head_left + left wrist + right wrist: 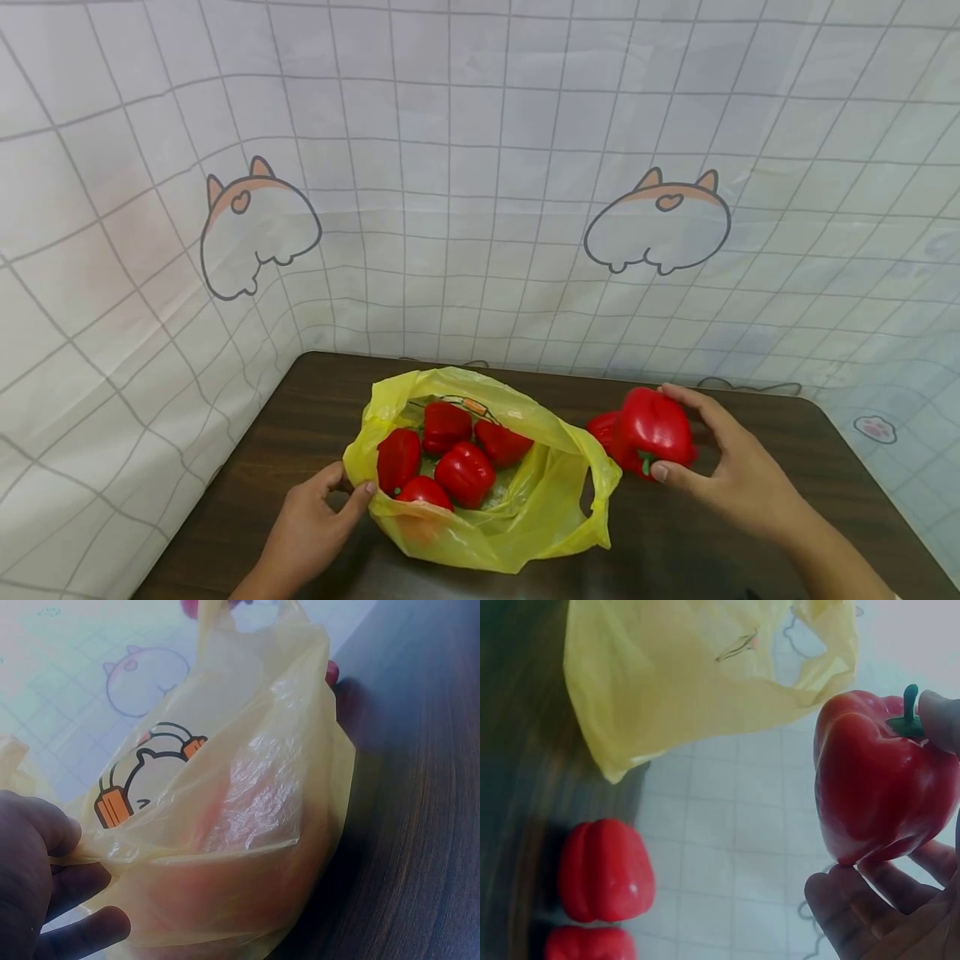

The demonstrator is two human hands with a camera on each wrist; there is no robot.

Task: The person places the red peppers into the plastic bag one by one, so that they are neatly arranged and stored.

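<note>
A yellow plastic bag (555, 508) lies with its mouth open on the dark wooden table, several red bell peppers (465, 475) inside it. My left hand (311, 525) pinches the bag's left rim between thumb and fingers; the left wrist view shows the thin film (202, 892) stretching away from that hand. To the right of the bag, my right hand (738, 475) grips another red bell pepper (657, 425) with a green stem. In the right wrist view this pepper (881, 780) is held above the table between the thumb and fingers.
Two more red peppers, one in full (606, 870) and one cut off by the frame edge (591, 943), rest on the table right of the bag. A white grid-patterned curtain (465, 208) with cartoon drawings surrounds the table's back and sides.
</note>
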